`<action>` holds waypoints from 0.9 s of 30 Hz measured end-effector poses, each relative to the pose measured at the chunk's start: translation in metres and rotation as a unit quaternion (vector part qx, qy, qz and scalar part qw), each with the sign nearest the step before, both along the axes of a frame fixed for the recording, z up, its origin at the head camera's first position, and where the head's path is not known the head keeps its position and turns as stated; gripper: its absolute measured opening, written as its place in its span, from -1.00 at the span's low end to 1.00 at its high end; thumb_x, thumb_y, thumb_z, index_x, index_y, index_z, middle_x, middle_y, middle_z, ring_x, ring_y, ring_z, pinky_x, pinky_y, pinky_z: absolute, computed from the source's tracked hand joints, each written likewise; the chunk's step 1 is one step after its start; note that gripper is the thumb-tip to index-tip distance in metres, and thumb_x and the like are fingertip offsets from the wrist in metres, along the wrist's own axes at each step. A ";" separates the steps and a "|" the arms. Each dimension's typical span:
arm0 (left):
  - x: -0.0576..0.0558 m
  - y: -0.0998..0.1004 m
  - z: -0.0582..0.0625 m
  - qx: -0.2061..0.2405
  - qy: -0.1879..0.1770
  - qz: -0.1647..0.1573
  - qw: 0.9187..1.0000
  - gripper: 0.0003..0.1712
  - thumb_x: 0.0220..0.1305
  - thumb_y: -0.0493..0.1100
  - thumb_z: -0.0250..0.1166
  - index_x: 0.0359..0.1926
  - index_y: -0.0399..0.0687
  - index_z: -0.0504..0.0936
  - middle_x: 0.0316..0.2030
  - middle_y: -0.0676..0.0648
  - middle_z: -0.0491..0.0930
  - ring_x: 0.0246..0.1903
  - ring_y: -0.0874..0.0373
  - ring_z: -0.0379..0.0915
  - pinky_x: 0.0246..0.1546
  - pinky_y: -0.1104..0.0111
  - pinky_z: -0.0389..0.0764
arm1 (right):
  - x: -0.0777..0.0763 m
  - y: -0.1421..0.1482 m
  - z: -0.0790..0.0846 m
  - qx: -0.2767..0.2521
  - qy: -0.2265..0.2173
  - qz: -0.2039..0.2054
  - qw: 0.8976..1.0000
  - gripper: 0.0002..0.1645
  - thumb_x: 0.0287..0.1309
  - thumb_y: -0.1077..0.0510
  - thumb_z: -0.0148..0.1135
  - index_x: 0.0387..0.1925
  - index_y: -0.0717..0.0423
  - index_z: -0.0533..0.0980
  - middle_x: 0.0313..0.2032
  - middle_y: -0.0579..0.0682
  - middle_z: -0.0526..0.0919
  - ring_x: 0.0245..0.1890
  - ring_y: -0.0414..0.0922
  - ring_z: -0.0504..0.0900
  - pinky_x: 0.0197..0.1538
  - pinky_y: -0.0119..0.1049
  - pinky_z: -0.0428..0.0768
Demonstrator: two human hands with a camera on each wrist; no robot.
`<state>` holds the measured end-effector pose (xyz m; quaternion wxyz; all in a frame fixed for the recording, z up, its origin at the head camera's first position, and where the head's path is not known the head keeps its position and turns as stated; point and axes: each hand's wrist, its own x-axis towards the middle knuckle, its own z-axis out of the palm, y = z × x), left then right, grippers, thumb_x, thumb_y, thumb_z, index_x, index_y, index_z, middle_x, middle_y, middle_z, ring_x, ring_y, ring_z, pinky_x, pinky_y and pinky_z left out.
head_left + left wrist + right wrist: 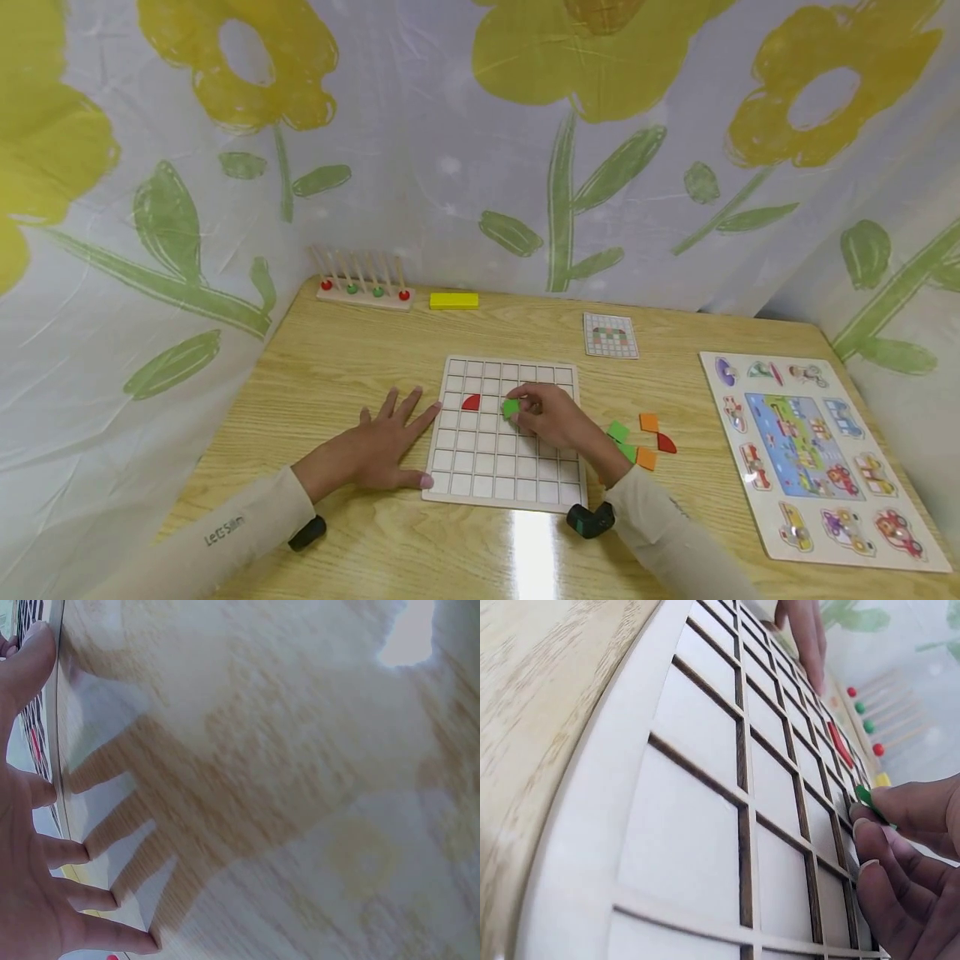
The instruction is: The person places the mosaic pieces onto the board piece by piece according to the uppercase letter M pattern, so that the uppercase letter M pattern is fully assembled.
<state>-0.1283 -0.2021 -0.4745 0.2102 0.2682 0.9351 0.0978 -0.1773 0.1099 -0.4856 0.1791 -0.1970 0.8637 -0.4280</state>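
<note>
A white grid board [461, 483] with square cells lies on the wooden table. One red quarter-round tile [471, 403] sits in a cell of its upper left part. Above the board, my right hand [553, 417] pinches a green square tile [511, 408] between thumb and fingers; the right wrist view shows that green tile [868, 798] tilted close to the cells. My left hand [382, 446] rests with spread fingers at the board's left edge, the thumb on its lower left corner. In the left wrist view the left hand [34, 862] has straight fingers against the table.
Right of the board lie loose tiles: green [618, 431], orange [648, 422] and red [666, 443]. A pattern card [611, 336], a yellow block [453, 302] and a peg stand with beads [365, 296] are behind. A picture puzzle board [825, 467] lies far right.
</note>
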 end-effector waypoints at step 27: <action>0.000 0.001 -0.002 -0.006 0.002 0.002 1.000 0.27 0.15 0.58 0.17 0.62 0.04 -0.12 0.58 -0.35 -0.22 0.48 -0.56 -0.28 0.11 -0.58 0.11 | -0.009 -0.020 0.001 -0.021 -0.034 -0.026 0.999 -0.61 0.27 0.26 0.31 0.12 0.22 0.58 -0.29 0.01 0.69 -0.48 -0.22 0.59 -0.37 -0.35 0.53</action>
